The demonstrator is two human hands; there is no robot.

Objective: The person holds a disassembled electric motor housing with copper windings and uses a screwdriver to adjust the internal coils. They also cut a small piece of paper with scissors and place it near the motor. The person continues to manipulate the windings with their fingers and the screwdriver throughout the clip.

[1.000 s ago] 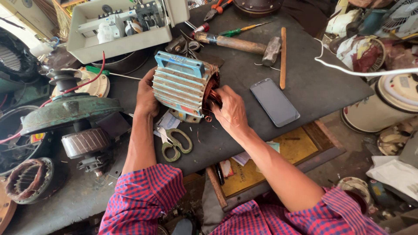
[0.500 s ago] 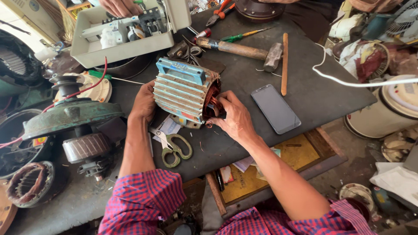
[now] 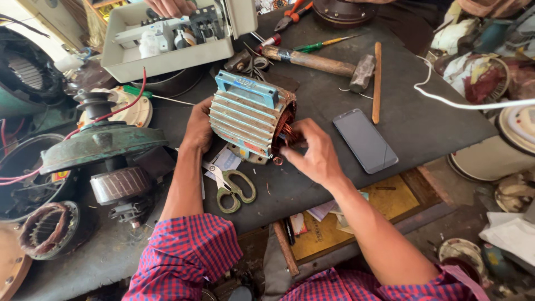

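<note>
1. One finned motor stator housing [image 3: 249, 116], pale blue with a blue terminal block on top, lying on its side near the middle of the dark workbench [image 3: 423, 120], open end turned to the right with copper windings [image 3: 285, 132] showing
2. Left hand [image 3: 199, 125] pressed flat against the closed left end of the housing, fingers spread and wrapped over the rim to steady it
3. Right hand [image 3: 316, 156] at the open end, fingertips drawn narrow and pinching at the copper wire just inside the mouth; exactly what sits between them cannot be told
4. Judged heavy and rigid: cast metal shell, ribs giving good grip and little slip; best held by the finned body or the end rim
5. Windings judged the delicate part: thin wire, easily nicked or bent, so not a place to lift from
6. Just in front of the housing, one pair of scissors [image 3: 234, 188] with olive handles, lying on scraps of paper
7. To the right, one dark smartphone [image 3: 365, 140] face up, well apart from the housing
8. Behind, one hammer [image 3: 317, 62] with a wooden handle, one green-handled screwdriver [image 3: 320, 43], one thin wooden stick [image 3: 377, 82]
9. Further back, one grey electrical box [image 3: 167, 58], another person's hand [image 3: 170, 6] at its top edge
10. Left of the bench, one green motor end cover [image 3: 100, 145] and one bare stator ring [image 3: 47, 228]
</note>
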